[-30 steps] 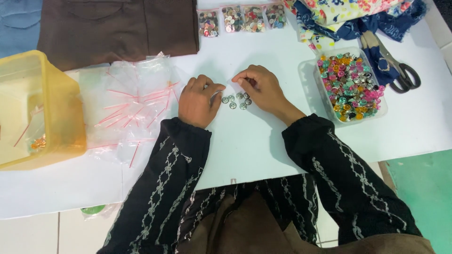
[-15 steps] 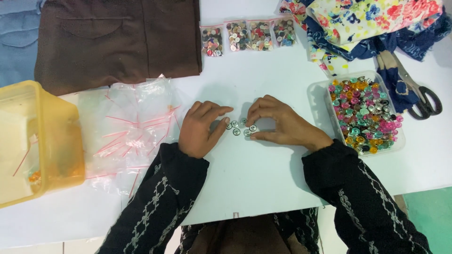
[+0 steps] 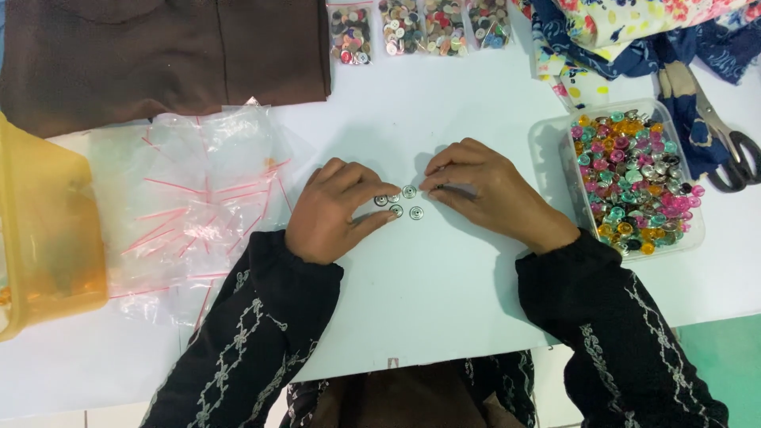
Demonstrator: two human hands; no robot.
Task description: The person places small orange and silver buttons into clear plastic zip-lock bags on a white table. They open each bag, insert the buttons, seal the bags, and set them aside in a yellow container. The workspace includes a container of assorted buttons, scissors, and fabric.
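Four silver buttons (image 3: 403, 202) between both hands

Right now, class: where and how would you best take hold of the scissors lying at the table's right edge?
Grip the scissors by the dark handle loops, coming from the right. The loops lie free on the white table, while the blades reach up under the blue patterned fabric.

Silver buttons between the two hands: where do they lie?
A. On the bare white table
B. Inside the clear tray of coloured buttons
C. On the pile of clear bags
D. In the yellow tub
A: the silver buttons lie on the white table, between the fingertips of the left hand and right hand.
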